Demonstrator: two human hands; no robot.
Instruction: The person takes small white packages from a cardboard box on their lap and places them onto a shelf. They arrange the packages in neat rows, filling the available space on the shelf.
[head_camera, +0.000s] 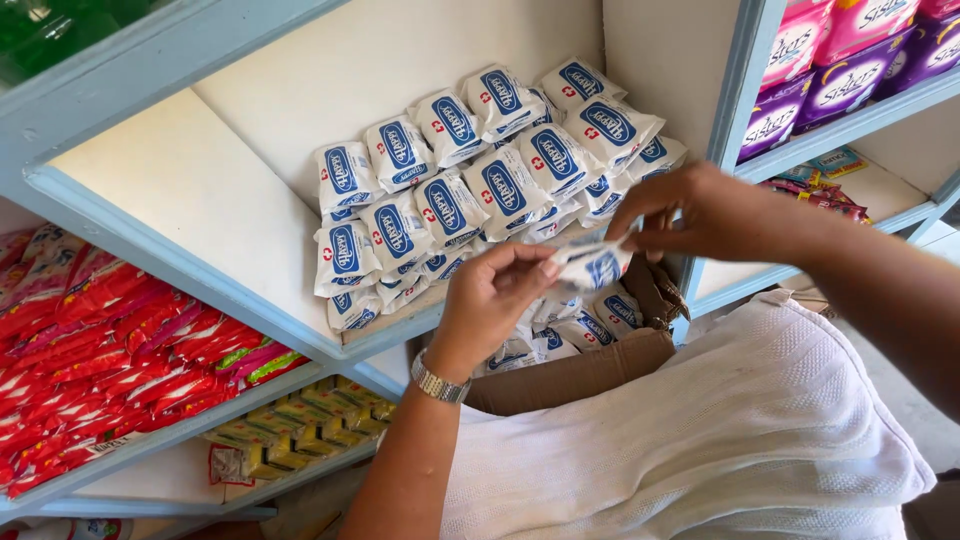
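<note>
Both hands pinch one white-and-blue packet (592, 266): left hand (490, 300) fingers grip its left end, right hand (700, 212) its top. Packet sits above the open cardboard box (570, 378), just below the stacked packets (480, 185) on the shelf (200, 200).

Pale-blue shelf (190, 270) w/ stacked white-blue packets (470, 190).
</note>
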